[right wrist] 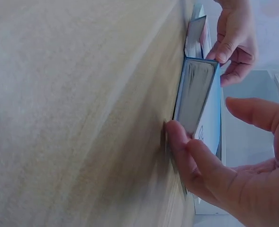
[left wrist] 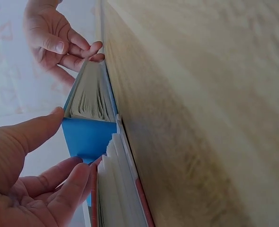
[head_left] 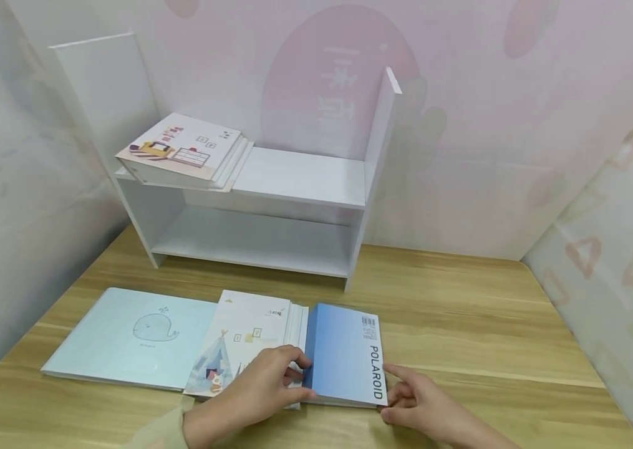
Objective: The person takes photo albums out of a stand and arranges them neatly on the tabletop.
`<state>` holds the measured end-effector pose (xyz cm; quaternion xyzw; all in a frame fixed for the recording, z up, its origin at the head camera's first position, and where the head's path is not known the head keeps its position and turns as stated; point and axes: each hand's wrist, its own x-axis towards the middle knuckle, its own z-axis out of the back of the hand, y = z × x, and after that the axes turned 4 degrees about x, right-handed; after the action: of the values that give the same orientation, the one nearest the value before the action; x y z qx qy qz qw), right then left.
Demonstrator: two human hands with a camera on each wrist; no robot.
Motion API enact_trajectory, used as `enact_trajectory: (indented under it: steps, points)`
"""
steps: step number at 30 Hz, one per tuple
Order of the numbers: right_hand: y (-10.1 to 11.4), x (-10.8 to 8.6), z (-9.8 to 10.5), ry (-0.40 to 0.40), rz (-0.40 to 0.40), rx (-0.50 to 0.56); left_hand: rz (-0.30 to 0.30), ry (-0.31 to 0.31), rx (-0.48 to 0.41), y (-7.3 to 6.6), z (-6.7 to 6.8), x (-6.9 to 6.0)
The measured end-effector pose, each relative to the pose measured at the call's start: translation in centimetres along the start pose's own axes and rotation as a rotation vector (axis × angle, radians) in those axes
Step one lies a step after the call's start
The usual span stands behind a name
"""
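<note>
L hand & R hand touch blue POLAROID bk; can't tell if gripped. Tent-print bk just L, whale bk farther L, white shelf behind.

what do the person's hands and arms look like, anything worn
The left hand and right hand are bare, with no gloves or rings visible. A pale greenish-cream sleeve ends near the left wrist; no sleeve shows on the visible part of the right forearm.
</note>
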<state>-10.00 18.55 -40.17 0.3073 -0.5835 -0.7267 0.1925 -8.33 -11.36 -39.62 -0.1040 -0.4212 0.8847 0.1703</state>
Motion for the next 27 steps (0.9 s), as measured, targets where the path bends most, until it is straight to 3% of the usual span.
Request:
enact_trajectory:
  steps: [12,19,27]
  points:
    - [1.0,0.2,1.4,0.000,-0.062,-0.151,-0.024,-0.031,0.016,0.5,1.2,-0.1]
    - [2.2,1.1,3.1,-0.090,-0.082,-0.252,-0.047,-0.059,0.078,0.8,2.3,-0.5]
    - [4.2,2.2,4.0,-0.163,-0.008,-0.221,-0.028,-0.181,0.129,1.7,4.9,-0.9]
